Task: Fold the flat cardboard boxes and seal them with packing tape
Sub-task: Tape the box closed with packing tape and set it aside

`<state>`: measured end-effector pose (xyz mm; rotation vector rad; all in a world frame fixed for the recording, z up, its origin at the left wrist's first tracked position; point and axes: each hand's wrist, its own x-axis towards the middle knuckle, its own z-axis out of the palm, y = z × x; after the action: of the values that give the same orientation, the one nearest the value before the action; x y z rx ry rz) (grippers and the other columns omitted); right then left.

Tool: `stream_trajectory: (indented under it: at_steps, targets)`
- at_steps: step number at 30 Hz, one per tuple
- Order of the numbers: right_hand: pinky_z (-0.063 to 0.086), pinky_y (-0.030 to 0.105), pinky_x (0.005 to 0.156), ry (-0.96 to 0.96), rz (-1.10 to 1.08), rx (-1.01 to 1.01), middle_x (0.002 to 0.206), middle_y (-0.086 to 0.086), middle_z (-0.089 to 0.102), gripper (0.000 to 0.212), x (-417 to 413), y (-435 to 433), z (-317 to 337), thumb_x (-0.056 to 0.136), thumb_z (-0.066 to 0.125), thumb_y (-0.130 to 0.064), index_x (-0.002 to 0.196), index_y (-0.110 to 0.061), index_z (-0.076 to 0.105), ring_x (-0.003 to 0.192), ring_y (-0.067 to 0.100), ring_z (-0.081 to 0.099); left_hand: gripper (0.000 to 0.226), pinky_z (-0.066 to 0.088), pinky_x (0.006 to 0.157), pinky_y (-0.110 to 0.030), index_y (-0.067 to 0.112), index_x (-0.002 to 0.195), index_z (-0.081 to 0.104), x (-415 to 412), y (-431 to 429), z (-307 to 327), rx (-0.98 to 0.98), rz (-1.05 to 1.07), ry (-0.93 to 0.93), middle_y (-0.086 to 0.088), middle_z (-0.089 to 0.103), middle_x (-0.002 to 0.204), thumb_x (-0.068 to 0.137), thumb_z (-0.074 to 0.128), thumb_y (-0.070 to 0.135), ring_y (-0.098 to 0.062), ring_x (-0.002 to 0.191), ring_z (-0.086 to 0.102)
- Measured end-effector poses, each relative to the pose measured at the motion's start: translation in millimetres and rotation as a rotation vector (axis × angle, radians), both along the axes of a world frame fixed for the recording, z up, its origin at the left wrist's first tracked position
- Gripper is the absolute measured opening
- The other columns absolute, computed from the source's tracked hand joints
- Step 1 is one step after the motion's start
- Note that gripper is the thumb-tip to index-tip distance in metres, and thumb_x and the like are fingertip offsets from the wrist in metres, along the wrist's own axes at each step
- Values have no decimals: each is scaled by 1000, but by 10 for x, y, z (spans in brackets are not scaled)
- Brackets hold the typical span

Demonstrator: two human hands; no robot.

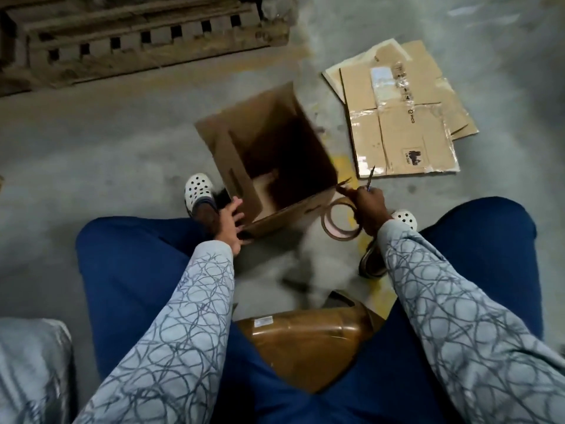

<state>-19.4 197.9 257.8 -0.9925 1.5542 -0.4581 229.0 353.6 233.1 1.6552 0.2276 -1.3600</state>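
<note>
Seen from the head, both patterned sleeves reach forward over knees in blue trousers (pixel 128 270) toward an open cardboard box (pixel 244 142) on the concrete floor (pixel 91 142). The left hand (pixel 229 224) lies with palm up and fingers spread and loose, its fingertips touching the box's near left corner; it grips nothing. The right hand (pixel 370 209) is curled round a pair of scissors (pixel 371 175), whose blades stand apart and point away just past the box's near right corner. A roll of packing tape (pixel 326 223) hangs at this hand's fingers, beside the box's near wall; whether the fingers pass through the ring cannot be told. The box stands tilted with its mouth toward the camera, its inside dark, with only a pale flap showing at the bottom. Beyond it to the right, flat cardboard boxes (pixel 400 117) lie stacked on the floor, apart from the open one. A brown taped package (pixel 305 344) sits between the knees.
</note>
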Motion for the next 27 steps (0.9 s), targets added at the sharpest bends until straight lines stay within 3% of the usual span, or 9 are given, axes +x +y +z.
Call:
stream_trajectory:
  at_steps: [2,5,8,11,15,17,20,23,27]
  targets:
    - [26,20,37,8,-68,-3,46,-1,39,40,98,-4,-23,83,76,-19,57,-18,46,34,16,31,66,37,103,-60,30,140,51,1,-80,18,-2,-64,-82,-2,47,140,87,56,68,-29,128,45]
    - [35,23,37,17,-93,-85,54,2,52,39,247,0,-24,77,78,-26,59,-22,44,46,20,45,98,38,110,-50,33,144,44,-23,-232,22,42,-229,-438,-2,45,147,63,67,81,-26,133,45]
    - [44,30,39,55,-105,-136,64,6,61,41,359,-37,-37,72,78,-33,62,-23,39,55,22,53,102,35,114,-46,39,148,34,-128,-336,42,73,-513,-734,-7,35,153,62,72,76,-28,139,37]
    - [58,49,63,162,-95,-237,74,7,71,37,444,-73,-70,72,73,-47,65,-24,46,72,30,68,98,28,116,-54,48,151,18,-269,-336,9,95,-722,-898,-8,19,161,70,66,77,-32,148,22]
    - [44,32,78,447,155,-512,105,6,71,29,488,-138,7,87,67,-44,98,-18,60,102,32,65,81,24,117,-58,55,148,23,-298,-397,7,60,-839,-861,-4,12,165,80,65,66,-31,150,20]
    - [46,37,79,535,344,-542,111,11,69,46,499,-234,-18,87,67,-50,112,-12,58,106,35,63,99,25,117,-57,48,154,9,-319,-412,-6,62,-982,-907,-3,15,165,76,67,69,-30,149,22]
    - [50,42,78,581,587,-380,108,18,68,64,541,-312,-141,80,70,-64,109,-9,56,102,39,64,117,24,119,-54,27,158,2,-310,-468,-100,129,-1194,-875,-2,5,167,73,72,66,-30,151,17]
    - [52,46,80,606,813,-298,114,26,65,73,583,-184,-296,79,70,-68,114,-6,54,103,43,64,95,29,115,-53,15,152,31,-292,-553,-263,206,-1406,-770,-4,11,165,77,73,55,-34,148,21]
    - [48,46,83,647,807,-393,120,30,62,71,673,-121,-395,89,61,-63,121,-1,52,111,46,60,60,46,100,-41,18,137,52,-259,-697,-286,166,-1452,-631,-8,51,136,80,65,34,-32,122,51]
